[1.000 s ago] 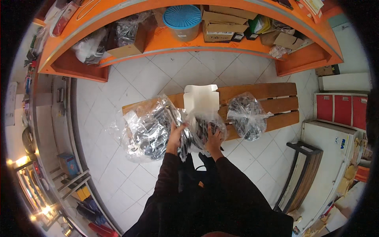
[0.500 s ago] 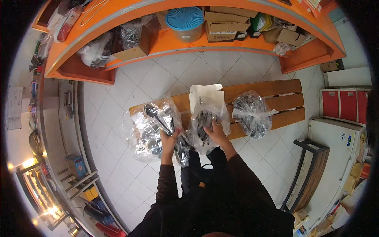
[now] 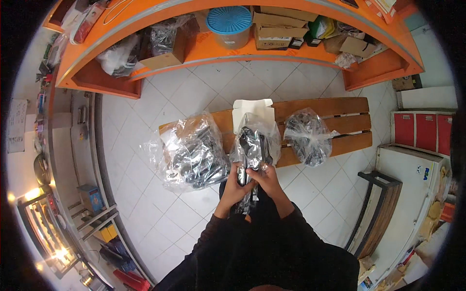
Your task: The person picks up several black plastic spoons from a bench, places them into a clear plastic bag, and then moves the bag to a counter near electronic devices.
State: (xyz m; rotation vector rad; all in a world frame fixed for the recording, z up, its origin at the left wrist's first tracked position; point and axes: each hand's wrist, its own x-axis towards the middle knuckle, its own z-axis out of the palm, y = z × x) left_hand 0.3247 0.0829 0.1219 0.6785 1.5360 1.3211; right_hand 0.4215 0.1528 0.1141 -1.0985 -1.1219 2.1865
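Observation:
In front of my body, my left hand (image 3: 235,193) and my right hand (image 3: 270,182) are both closed on a long black spoon-like piece in clear plastic wrap (image 3: 250,151). Its rounded end points away from me; the lower wrapping hangs below my fingers. Behind it lies a clear bag (image 3: 273,138) with dark contents, over an open white cardboard box (image 3: 252,110). To the left, a large clear bag (image 3: 196,153) holds several shiny wrapped black pieces. On the right sits a gathered clear bag (image 3: 309,138) of dark items, their kind unclear.
The bags lie on a slatted wooden bench (image 3: 347,107). Beyond stands an orange counter (image 3: 194,57) with a blue-lidded tub (image 3: 229,29) and cardboard boxes (image 3: 274,36). A dark-framed wooden bench (image 3: 381,213) and a white refrigerator (image 3: 405,177) are at right, metal shelving (image 3: 99,223) at left.
My left hand has brought the wrapped black piece from the left bag to the middle. My right hand has come off the middle bag and now grips the piece too.

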